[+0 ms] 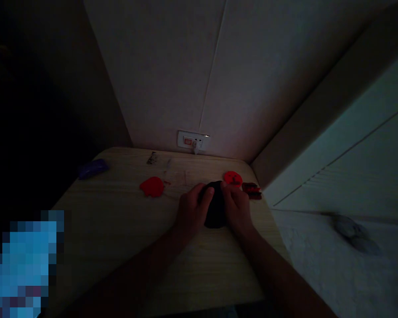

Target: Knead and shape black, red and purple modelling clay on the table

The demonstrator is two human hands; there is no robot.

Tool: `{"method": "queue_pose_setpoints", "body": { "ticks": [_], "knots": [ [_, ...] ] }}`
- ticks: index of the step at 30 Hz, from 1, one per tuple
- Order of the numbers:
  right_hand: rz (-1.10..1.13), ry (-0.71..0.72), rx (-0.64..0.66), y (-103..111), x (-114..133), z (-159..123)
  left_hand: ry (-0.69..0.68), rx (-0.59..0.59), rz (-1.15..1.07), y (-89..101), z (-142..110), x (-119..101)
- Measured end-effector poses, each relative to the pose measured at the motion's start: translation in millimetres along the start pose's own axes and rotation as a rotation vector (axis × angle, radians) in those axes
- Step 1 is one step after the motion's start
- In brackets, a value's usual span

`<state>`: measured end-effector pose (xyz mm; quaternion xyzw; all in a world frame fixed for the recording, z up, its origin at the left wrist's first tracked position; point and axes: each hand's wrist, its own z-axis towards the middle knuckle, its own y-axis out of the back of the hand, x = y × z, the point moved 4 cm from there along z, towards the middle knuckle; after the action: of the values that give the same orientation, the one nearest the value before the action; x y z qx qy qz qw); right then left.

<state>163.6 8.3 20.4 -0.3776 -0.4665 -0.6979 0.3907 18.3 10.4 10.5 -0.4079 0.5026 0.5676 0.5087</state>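
Note:
Both my hands rest on a light wooden table [119,229] in dim light. Between them lies a dark rounded object [215,212] that I cannot identify. My left hand [191,212] curls around its left side, with the fingers closed on its top. My right hand [236,206] grips its right side, fingers closed too. Just beyond my right hand lies a red round piece [232,178], and a dark red striped piece [252,191] lies to the right of it.
A red crumpled piece [152,186] lies left of my hands. A purple object [93,168] sits at the table's left edge. A wall socket [193,140] with a plug is behind the table. A white cabinet [351,150] stands on the right.

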Motion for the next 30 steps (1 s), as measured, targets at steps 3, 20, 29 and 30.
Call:
{"method": "queue_pose_setpoints", "body": {
  "ticks": [3, 20, 29, 30],
  "knots": [
    [0.033, -0.008, 0.025, -4, 1, -1, -0.008, -0.032, 0.08, 0.9, 1, 0],
    [0.489, -0.28, 0.183, -21, -13, -5, 0.056, -0.134, -0.082, 7.4, 9, 7],
    [0.51, -0.28, 0.148, -18, -13, -3, 0.11, -0.024, -0.18, -1.7, 5, 12],
    [0.493, -0.272, 0.147, -18, -13, -3, 0.128, -0.012, -0.212, -2.5, 5, 12]
  ]
}}
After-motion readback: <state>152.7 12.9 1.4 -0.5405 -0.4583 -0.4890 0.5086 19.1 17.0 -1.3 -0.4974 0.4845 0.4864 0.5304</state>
